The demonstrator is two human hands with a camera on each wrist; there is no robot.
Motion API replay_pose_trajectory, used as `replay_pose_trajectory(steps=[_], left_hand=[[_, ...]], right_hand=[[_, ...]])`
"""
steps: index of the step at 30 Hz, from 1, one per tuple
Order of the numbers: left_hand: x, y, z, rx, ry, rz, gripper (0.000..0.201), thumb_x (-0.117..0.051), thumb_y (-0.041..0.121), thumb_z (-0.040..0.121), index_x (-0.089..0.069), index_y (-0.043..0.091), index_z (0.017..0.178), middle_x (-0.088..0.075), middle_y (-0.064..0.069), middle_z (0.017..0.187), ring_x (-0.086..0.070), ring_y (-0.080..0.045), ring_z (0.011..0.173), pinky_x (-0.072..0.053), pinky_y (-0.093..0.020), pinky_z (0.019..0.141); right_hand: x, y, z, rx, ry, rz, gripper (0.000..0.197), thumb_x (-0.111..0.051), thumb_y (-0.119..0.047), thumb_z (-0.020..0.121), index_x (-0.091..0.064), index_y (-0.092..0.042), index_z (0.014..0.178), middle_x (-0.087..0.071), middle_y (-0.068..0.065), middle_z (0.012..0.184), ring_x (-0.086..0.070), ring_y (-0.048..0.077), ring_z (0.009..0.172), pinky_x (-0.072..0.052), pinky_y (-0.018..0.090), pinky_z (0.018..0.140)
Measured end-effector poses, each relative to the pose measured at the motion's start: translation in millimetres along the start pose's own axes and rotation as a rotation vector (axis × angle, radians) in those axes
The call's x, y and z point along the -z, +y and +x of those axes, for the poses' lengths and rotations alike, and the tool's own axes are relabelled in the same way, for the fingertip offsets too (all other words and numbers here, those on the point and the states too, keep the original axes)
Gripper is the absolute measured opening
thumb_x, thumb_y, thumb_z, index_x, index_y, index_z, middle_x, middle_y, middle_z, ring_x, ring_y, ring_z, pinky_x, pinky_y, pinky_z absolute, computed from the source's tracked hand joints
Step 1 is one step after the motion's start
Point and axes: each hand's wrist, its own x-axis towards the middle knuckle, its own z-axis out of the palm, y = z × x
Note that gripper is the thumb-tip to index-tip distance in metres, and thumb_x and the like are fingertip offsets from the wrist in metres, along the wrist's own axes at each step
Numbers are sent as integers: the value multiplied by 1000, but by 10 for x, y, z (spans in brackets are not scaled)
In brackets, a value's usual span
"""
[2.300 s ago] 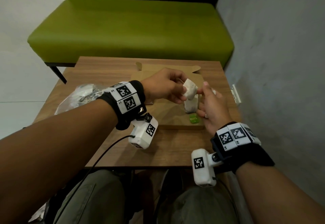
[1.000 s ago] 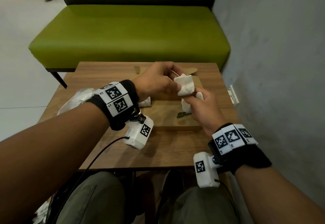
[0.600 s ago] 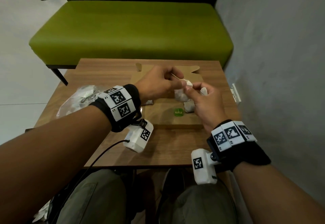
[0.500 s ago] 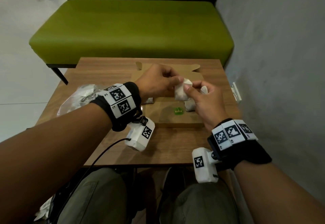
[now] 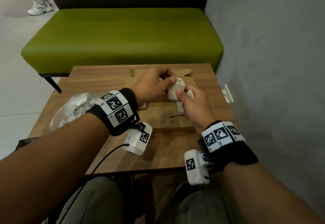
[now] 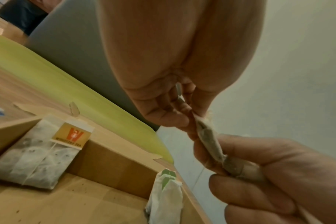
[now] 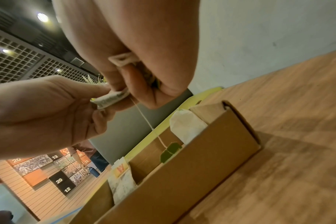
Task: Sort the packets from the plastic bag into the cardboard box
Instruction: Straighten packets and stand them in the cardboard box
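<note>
Bag (image 5: 70, 109) lies left of the box (image 5: 175, 128). My left hand (image 5: 151, 85) and right hand (image 5: 193, 104) both pinch one packet (image 5: 175, 90) above the box; its string (image 7: 148, 121) hangs into the box.

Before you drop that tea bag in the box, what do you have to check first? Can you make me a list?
1. Tea bag held firmly: ok, the left hand and the right hand both pinch it.
2. Tea bag above the cardboard box: ok.
3. String free of tangles: cannot tell, it hangs down toward the box with its green tag.
4. Room in the box: ok, bare floor shows between the orange-tag bags and the green-tag bags.
5. Right pile to match: cannot tell for sure; the green tag suggests the green-tag bags.
6. More packets left in the plastic bag: cannot tell.
</note>
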Motion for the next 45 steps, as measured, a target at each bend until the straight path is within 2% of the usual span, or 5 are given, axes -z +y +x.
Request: replay_pose_trajectory(steps=[4,16,23,33,45], left_hand=[[-17,4,19,-14,44,-2,13,-56,14,99,-62,16,87,-64,-3,82,-57,-9,66,-46,-16,54],[-158,65,101,-81,106,23,13,-58,17,97,-59,16,85,-60,4,73,-52,-8,60,-45,-30,61],[-204,69,103,-39,171,81,16,-56,24,98,-61,10,93,-62,-2,80,-50,-12,63,-41,-28,58],[-238,-168,68,0,255,112,13,-57,25,94,-60,21,83,-70,-2,80,-67,-23,76,-58,-47,71],[-352,-279,-74,-140,114,242,7,-59,20,96,-63,16,92,-67,5,73,-65,-12,66,-57,-40,69]], right_hand=[[0,7,-11,-19,-8,-33,19,-56,-22,102,-73,-19,110,-74,0,100,-67,16,97,-53,31,81],[33,194,-128,-2,15,-153,25,-56,-15,99,-71,-22,80,-72,-2,88,-63,12,85,-48,28,69],[82,227,-198,8,-30,-255,20,-55,-20,102,-72,-23,92,-72,-9,82,-59,-9,77,-37,5,58],[67,230,-325,105,-126,-443,18,-58,-25,100,-71,-19,90,-70,-4,84,-63,10,82,-51,31,73],[251,152,-287,150,-57,-269,12,-65,-19,96,-73,-25,104,-69,-13,102,-61,-4,95,-49,9,73]])
